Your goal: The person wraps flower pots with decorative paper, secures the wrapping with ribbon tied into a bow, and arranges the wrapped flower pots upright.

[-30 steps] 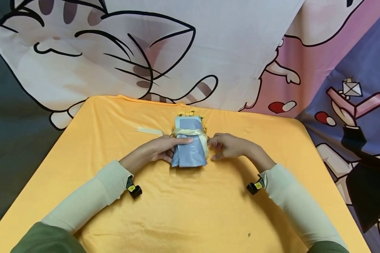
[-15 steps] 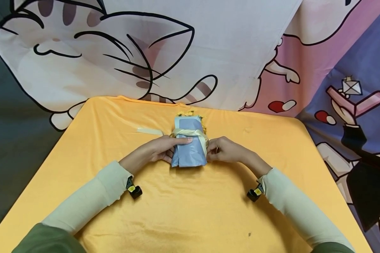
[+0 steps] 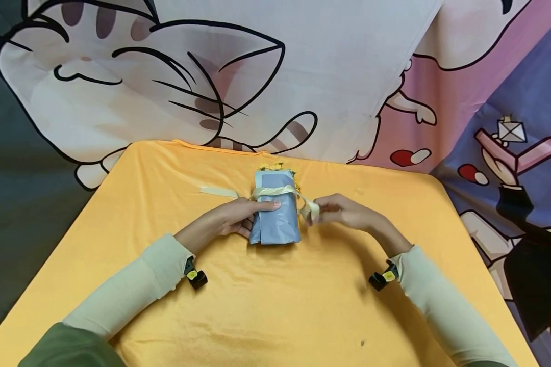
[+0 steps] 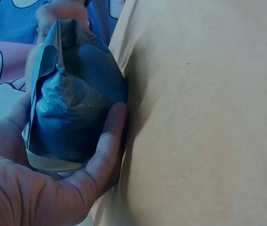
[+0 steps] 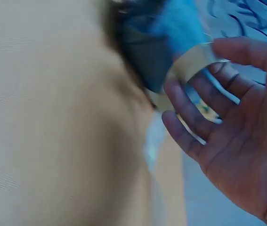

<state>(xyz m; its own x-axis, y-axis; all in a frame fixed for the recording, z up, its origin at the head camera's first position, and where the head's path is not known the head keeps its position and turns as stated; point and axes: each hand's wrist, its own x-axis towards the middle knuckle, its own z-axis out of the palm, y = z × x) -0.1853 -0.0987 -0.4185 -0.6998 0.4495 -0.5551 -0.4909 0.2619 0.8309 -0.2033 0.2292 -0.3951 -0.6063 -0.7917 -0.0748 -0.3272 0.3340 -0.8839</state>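
A small bouquet in blue wrapping paper lies on the yellow cloth, its yellow flowers showing at the far end and right side. My left hand grips it from the left, thumb over the top. In the left wrist view the fingers curve round the folded paper. A cream ribbon crosses the wrapping. To the right of the bouquet, my right hand pinches a length of that ribbon. In the right wrist view the ribbon curls between thumb and fingers; the bouquet is blurred there.
The ribbon's other end trails flat on the cloth to the left. A yellow cloth covers the table. Behind it hangs a printed backdrop with a cartoon cat, and a blue and pink one stands at the right.
My right hand has come in to the bouquet's right edge, taken the ribbon there and drawn it out to the right. The left hand keeps its grip on the bouquet.
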